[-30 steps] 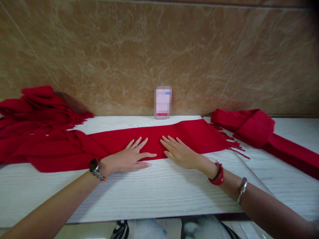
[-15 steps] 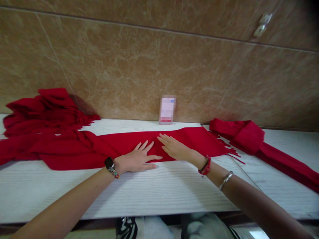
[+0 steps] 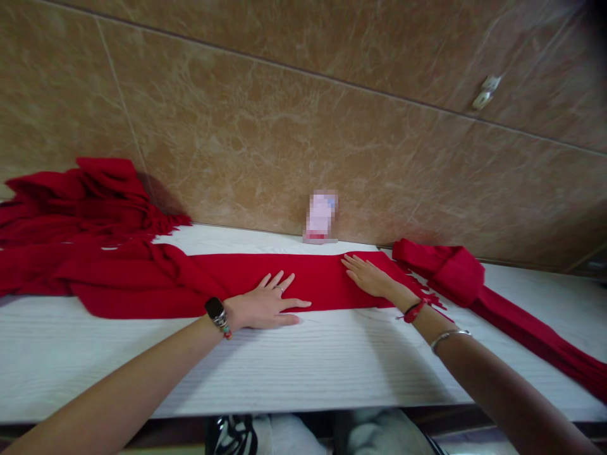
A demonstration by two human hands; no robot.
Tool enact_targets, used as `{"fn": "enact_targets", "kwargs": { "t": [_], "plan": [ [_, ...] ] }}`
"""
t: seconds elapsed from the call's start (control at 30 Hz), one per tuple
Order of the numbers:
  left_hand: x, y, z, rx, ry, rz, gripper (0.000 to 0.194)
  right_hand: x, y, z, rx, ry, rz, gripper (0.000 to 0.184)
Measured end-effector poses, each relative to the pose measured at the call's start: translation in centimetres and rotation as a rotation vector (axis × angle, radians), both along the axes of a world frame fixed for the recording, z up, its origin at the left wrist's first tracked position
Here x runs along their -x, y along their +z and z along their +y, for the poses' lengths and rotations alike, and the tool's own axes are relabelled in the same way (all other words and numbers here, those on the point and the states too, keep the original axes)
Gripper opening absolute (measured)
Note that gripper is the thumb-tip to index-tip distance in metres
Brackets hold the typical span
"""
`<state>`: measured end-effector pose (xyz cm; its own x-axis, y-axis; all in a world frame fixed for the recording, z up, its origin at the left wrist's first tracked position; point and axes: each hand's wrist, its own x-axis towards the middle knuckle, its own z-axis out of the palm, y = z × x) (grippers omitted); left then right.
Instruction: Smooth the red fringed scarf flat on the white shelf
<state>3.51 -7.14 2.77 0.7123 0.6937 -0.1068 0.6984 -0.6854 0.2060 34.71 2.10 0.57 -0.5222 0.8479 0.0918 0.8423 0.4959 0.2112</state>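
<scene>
A red fringed scarf [image 3: 317, 284] lies lengthwise along the white tabletop, flat in its middle and loosely wrinkled toward the left. My left hand [image 3: 265, 304] rests palm down on its near half, fingers spread, thumb by the near edge. Farther right, my right hand [image 3: 367, 276] lies flat on the same cloth close to the fringed end, with its fingers stretched out. Part of the fringe is hidden behind my right wrist. Neither hand grips the fabric.
A crumpled red cloth with fringe [image 3: 90, 202] is heaped at the back left. A folded red scarf [image 3: 455, 272] runs off to the right. A blurred pinkish item [image 3: 321, 218] leans on the brown marbled wall [image 3: 246, 126]. The white tabletop [image 3: 284, 366] ends near my legs.
My right hand has slid to the right along the scarf toward its fringed end, and the cloth there looks flatter. My left hand has stayed in place on the scarf.
</scene>
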Motion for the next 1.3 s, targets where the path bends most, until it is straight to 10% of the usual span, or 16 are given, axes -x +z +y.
{"fn": "enact_targets", "kwargs": {
  "t": [0.23, 0.57, 0.97, 1.3],
  "plan": [
    [0.2, -0.2, 0.1, -0.003, -0.008, -0.022, 0.05, -3.4, 0.7, 1.8, -0.019, -0.118, 0.076, 0.048],
    [0.3, -0.4, 0.3, -0.022, -0.028, 0.022, 0.051, 6.2, -0.6, 1.1, 0.026, 0.133, 0.03, 0.049],
    [0.3, -0.3, 0.3, -0.002, -0.005, 0.02, 0.049, -6.1, 1.2, 2.3, -0.059, -0.291, 0.106, 0.05],
    [0.4, -0.6, 0.6, -0.041, -0.009, 0.047, 0.052, 5.2, 0.2, -4.2, -0.06, 0.197, 0.09, 0.051]
  ]
}}
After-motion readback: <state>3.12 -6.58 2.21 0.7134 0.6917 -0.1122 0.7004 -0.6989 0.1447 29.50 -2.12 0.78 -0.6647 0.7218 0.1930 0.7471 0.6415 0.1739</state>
